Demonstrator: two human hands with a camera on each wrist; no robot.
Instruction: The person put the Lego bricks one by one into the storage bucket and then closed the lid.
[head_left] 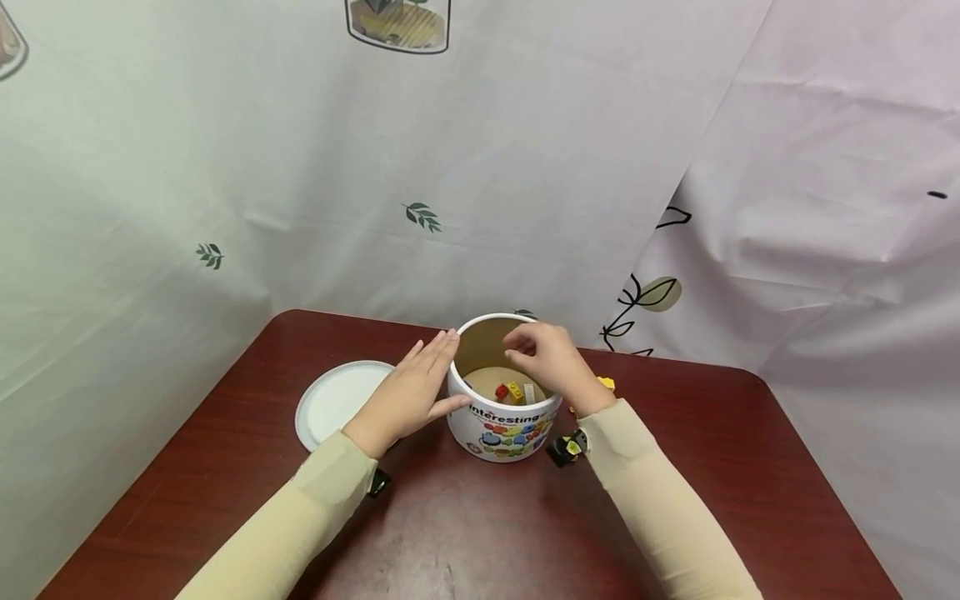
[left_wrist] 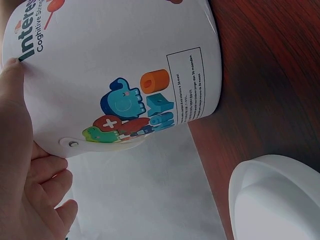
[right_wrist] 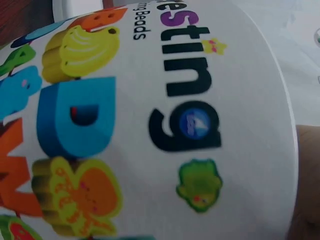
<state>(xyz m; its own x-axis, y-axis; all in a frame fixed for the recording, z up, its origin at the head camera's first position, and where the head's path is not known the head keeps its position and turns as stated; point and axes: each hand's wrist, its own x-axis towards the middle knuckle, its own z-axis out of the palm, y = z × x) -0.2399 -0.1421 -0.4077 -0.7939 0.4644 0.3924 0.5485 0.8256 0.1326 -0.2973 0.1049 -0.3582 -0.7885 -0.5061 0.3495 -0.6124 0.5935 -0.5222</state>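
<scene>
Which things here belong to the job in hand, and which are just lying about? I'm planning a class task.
Seemingly part of the job:
white bucket
left hand at its rim
right hand at its opening
red block, yellow block and white block inside

Seemingly just lying about:
white lid on the table
patterned cloth behind
yellow piece beside the bucket, partly hidden

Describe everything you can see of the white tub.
The white tub is round and looks like plastic or coated card, with a tan inside. Its wall bears "Interesting" lettering, colourful toy pictures, and a small rivet-like fitting. It stands upright and uncovered on the dark red table, with red, yellow and white pieces on its floor. The left hand touches its rim and side; the right hand is at its opening, contact unclear.
</scene>
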